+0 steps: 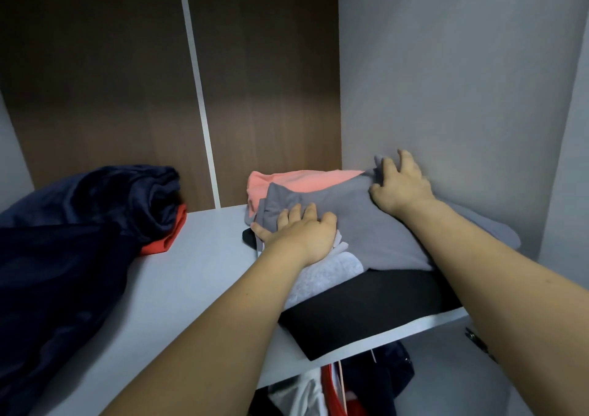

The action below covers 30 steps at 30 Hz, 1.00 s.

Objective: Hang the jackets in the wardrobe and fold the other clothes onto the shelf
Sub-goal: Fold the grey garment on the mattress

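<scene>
A folded grey garment [347,224] of soft, matte cloth lay on top of a pile at the right end of the white shelf [197,256], its far edge lapping over a coral-pink garment [302,180] and its near edge over a pale grey-white towel-like piece [322,272] and a thick black folded item [366,310] that reached the shelf's front edge. The left hand [302,234] gripped the grey garment's left edge, fingers curled over the fold and thumb out toward the shelf's bare middle. The right hand [401,183] rested on the garment's far right corner, fingers spread and bent, tips bunching the cloth close against the grey side wall [462,97]. At the shelf's left end a crumpled navy garment [95,218] spilled over the front edge, with an orange-red one [172,234] under it. Behind stood a dark brown panelled back [95,81] with a white vertical strip [197,90]. Below the shelf's front edge, hanging clothes [350,383] in red, white and navy showed
</scene>
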Motion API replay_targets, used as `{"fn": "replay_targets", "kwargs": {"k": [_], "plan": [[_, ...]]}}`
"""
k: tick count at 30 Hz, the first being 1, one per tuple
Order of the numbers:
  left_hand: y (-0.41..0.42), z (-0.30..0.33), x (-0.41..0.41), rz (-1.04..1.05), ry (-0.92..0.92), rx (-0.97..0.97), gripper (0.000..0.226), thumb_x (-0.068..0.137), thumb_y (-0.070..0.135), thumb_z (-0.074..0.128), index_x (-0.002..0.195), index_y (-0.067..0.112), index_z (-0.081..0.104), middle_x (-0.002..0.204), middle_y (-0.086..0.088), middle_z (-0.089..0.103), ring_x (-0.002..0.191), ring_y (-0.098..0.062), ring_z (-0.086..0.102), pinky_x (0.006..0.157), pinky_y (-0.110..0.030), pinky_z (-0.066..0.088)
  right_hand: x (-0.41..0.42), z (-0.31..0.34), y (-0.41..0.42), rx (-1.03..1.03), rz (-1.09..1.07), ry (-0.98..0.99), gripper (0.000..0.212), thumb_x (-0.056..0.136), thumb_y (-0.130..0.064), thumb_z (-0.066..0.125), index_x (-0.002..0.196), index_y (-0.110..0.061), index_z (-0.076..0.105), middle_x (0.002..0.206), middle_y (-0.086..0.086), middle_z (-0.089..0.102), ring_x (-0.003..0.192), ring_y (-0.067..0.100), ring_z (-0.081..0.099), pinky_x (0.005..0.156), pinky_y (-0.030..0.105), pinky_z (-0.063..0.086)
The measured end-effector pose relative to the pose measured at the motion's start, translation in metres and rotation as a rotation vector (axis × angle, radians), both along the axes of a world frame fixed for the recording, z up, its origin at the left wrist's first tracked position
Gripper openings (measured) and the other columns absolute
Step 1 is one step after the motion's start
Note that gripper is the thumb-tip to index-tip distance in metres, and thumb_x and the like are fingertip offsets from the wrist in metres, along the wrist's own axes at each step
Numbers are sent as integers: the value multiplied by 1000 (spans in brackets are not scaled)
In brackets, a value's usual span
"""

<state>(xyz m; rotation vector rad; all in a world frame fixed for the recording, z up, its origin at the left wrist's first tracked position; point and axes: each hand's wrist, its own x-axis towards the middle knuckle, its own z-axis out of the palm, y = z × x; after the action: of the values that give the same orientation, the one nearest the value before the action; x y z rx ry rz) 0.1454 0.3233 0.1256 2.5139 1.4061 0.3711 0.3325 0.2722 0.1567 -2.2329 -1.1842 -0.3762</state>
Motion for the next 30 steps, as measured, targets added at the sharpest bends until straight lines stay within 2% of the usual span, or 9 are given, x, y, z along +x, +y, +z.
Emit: {"fn": "replay_targets", "kwargs": {"k": [3, 6, 9, 15, 18, 20, 22, 26, 30], "plan": [[3, -3, 1, -2, -2, 4, 63, 95, 46, 8, 157, 33, 7, 165, 7, -6, 151, -17, -10, 106, -71, -18, -3, -1, 1, 47, 58, -232, 54, 93, -30, 46, 145, -14, 40, 162, 9, 8, 148, 23, 11, 119, 44, 7], [5, -4, 3, 1, 2, 17, 63, 95, 46, 9, 156, 33, 7, 165, 8, -4, 151, -17, -9, 107, -70, -18, 0, -1, 7, -124, 118, -88, 43, 97, -25, 35, 133, -10, 54, 154, 12, 31, 142, 26, 28, 116, 41, 23], [7, -6, 4, 5, -5, 13, 63, 94, 46, 9, 156, 34, 8, 165, 9, -4, 151, -16, -9, 106, -70, -19, 1, -1, 10, -217, 158, 54, 46, 99, -23, 29, 136, -10, 52, 150, 11, 39, 142, 27, 28, 114, 42, 28], [1, 0, -2, 12, 0, -23, 62, 96, 47, 9, 157, 36, 6, 165, 9, -5, 151, -15, -8, 110, -67, -16, -16, 9, -15, -239, 127, 72, 42, 99, -24, 32, 131, -6, 52, 147, 13, 40, 138, 29, 32, 112, 42, 30], [-13, 16, -11, -1, 48, 1, 59, 98, 44, 10, 153, 29, 25, 165, 1, 10, 151, -24, 9, 114, -65, -1, -31, 22, -49, -146, 135, 17, 38, 96, -27, 42, 126, -7, 53, 139, 14, 48, 128, 32, 44, 105, 39, 36], [-27, 31, -20, -15, 32, 60, 55, 98, 40, 15, 140, 20, 44, 155, -6, 33, 141, -32, 29, 112, -61, 19, -42, 32, -79, -80, 183, -11, 47, 96, -29, 46, 138, -8, 47, 145, 14, 46, 133, 31, 42, 109, 38, 33], [-47, 42, -29, -28, -46, 176, 49, 97, 38, 21, 128, 15, 51, 143, -10, 45, 131, -35, 39, 107, -56, 29, -53, 41, -110, -31, 224, -18, 57, 97, -31, 47, 148, -9, 36, 153, 12, 38, 140, 28, 35, 112, 34, 27], [-100, 47, -41, -62, -147, 451, 50, 99, 42, 28, 138, 16, 45, 147, -8, 42, 135, -32, 37, 115, -52, 21, -65, 43, -165, -10, 262, 12, 61, 98, -33, 48, 152, -11, 29, 158, 9, 30, 143, 25, 31, 112, 29, 25], [-155, 38, -46, -126, -150, 612, 54, 100, 42, 33, 147, 15, 35, 154, -4, 34, 140, -26, 31, 117, -50, 16, -76, 32, -221, -51, 258, 0, 61, 97, -28, 47, 152, -11, 28, 157, 10, 30, 142, 27, 32, 113, 34, 26]]}}
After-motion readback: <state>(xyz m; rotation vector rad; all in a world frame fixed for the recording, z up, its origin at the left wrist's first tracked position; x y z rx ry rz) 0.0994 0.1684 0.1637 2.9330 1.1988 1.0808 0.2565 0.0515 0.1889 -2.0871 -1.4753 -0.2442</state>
